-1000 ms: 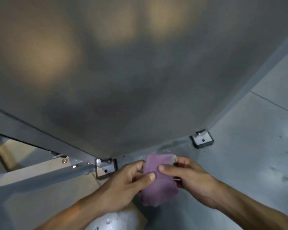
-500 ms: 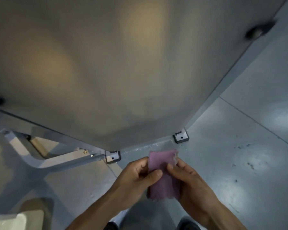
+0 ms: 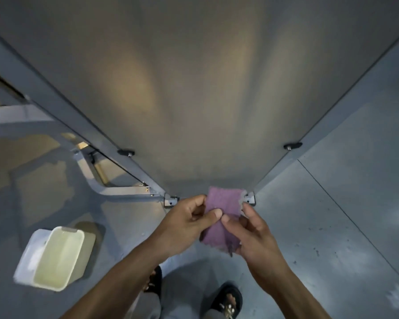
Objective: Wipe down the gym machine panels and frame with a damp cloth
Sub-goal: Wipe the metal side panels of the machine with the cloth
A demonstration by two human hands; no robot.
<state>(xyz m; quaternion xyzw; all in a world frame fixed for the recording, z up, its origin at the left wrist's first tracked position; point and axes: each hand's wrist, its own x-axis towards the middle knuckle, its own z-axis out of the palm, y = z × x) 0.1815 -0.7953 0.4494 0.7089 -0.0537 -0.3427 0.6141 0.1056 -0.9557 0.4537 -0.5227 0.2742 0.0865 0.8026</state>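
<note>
Left of your grip, the cream plastic tub [image 3: 55, 259] holds pale liquid. Your left hand [image 3: 184, 224] and right hand [image 3: 256, 240] pinch the soft purple cloth [image 3: 221, 217] before the smooth grey panel [image 3: 194, 88].

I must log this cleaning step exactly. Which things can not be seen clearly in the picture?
Head view only:
- Purple cloth: the left hand and right hand cover its sides; dampness cannot be judged.
- Machine panel: top cut off by the frame edge; blurred, so dirt is unreadable.
- Tub: contents unclear.

pale tub [image 3: 55, 259], grey floor [image 3: 332, 226], black sandals [image 3: 228, 298]
</note>
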